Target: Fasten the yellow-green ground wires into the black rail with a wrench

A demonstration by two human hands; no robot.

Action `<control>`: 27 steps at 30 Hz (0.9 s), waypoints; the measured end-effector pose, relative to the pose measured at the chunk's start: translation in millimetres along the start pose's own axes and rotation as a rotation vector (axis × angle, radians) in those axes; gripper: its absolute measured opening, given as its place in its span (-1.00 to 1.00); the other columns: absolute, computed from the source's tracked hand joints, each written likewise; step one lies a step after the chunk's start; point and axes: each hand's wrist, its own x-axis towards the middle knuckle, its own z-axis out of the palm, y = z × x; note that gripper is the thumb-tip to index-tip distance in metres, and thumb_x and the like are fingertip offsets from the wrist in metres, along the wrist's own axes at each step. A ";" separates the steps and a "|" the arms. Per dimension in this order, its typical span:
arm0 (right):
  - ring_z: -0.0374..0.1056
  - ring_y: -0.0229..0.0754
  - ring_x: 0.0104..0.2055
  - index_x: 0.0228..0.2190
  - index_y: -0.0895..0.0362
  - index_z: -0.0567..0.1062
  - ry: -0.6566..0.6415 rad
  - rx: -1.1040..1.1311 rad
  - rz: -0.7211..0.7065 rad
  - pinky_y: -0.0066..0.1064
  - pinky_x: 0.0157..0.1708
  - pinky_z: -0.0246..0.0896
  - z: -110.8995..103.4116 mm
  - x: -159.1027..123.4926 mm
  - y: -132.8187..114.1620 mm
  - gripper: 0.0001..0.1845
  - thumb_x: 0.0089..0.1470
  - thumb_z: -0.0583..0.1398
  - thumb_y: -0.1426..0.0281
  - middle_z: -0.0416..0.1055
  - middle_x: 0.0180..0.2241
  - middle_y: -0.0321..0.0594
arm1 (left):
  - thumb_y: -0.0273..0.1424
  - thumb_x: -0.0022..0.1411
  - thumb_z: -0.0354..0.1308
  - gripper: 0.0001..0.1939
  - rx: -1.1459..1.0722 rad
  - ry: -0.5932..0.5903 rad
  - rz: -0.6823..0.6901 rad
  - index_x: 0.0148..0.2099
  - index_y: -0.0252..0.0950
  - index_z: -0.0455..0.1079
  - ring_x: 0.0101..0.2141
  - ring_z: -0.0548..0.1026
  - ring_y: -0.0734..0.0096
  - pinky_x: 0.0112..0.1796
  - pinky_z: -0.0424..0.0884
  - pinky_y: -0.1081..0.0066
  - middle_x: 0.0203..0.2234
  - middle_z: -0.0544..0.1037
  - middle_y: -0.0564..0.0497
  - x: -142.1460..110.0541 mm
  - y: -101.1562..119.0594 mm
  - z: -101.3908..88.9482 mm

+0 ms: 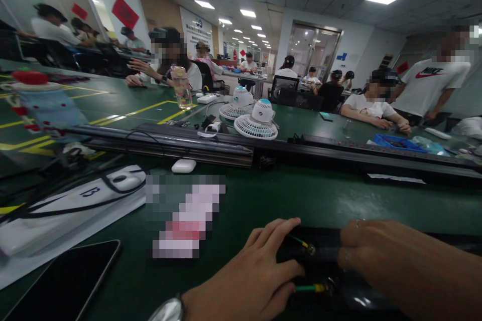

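My left hand (252, 271) rests at the bottom middle on the green table (286, 195), fingers curled over the left end of a black part (320, 251) that carries green-and-yellow wires (309, 288) with metal tips. My right hand (399, 266), a ring on one finger, lies on the same black part from the right, its fingers bent down over the part. A watch (167, 311) shows at my left wrist. Both hands press on the part; how much of it lies under them is hidden.
A dark phone (64, 286) lies at the bottom left beside white sheets (56, 210) with black cables. A white earbud case (184, 165) sits before a long black rail (226, 148). Two small fans (258, 120) and a clear bottle (183, 88) stand beyond. Several people sit at the tables.
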 end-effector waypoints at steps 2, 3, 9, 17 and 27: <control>0.55 -0.07 -0.42 -0.27 0.12 0.69 -0.016 0.015 -0.003 -0.37 -0.54 0.04 -1.8 1.1 -0.9 -0.61 -0.03 0.26 0.77 0.64 -0.36 -0.15 | -0.58 0.22 0.22 -0.56 -0.013 0.015 0.004 0.09 -0.05 0.50 0.40 0.09 -0.12 0.31 0.21 -0.19 0.45 0.07 0.04 -0.7 -0.9 0.5; 0.56 -0.06 -0.39 -0.25 0.13 0.69 -0.026 0.020 -0.003 -0.37 -0.53 0.07 -3.3 1.9 -1.7 -0.61 -0.02 0.26 0.77 0.64 -0.34 -0.13 | -0.59 0.22 0.22 -0.55 -0.015 0.019 0.004 0.09 -0.05 0.50 0.40 0.09 -0.12 0.31 0.21 -0.19 0.45 0.07 0.04 -0.9 -1.1 0.6; 0.58 -0.03 -0.39 -0.24 0.17 0.69 -0.085 0.002 0.030 -0.37 -0.55 0.11 -14.3 6.1 -8.1 -0.64 0.01 0.25 0.75 0.66 -0.29 -0.06 | -0.60 0.21 0.21 -0.51 -0.013 0.015 0.007 0.11 -0.04 0.49 0.41 0.09 -0.11 0.31 0.21 -0.18 0.45 0.05 0.05 0.5 -0.2 0.2; 0.49 -0.16 -0.54 -0.43 0.17 0.63 0.076 -0.038 -0.038 -0.41 -0.62 -0.01 -4.0 6.7 -5.6 -0.82 0.00 0.31 0.67 0.60 -0.47 -0.15 | -0.60 0.22 0.20 -0.52 0.011 0.020 0.017 0.12 -0.05 0.48 0.41 0.08 -0.10 0.31 0.20 -0.17 0.46 0.03 0.03 -0.6 -1.1 1.3; 0.45 -0.13 -0.53 -0.42 0.13 0.63 0.127 -0.108 -0.117 -0.38 -0.63 -0.11 7.5 12.5 1.8 -0.88 0.03 0.34 0.58 0.58 -0.48 -0.16 | -0.59 0.22 0.22 -0.52 -0.011 0.041 0.032 0.13 -0.04 0.49 0.40 0.10 -0.10 0.31 0.21 -0.16 0.45 0.07 0.05 -1.6 -0.5 0.3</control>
